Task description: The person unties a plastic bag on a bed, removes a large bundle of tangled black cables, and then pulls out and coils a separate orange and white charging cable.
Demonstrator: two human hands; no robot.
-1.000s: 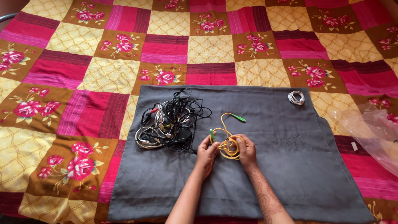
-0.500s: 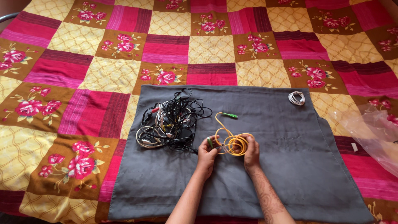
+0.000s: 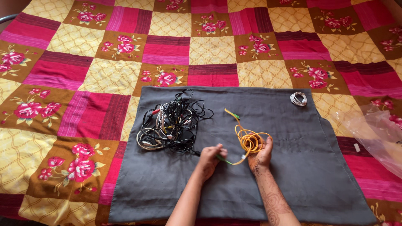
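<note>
Yellow cable [image 3: 250, 141] coil partly hidden (right hand [image 3: 261, 155] cups it).

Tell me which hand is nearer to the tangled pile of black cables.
Left. The left hand sits just below and right of the pile of black cables, pinching one end of the yellow cable. The right hand holds the yellow coil farther right.

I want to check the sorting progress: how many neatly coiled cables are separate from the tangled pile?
2: the yellow cable coiled in the right hand, and a small white coil near the grey cloth's far right corner. The tangled pile may hide others.
</note>
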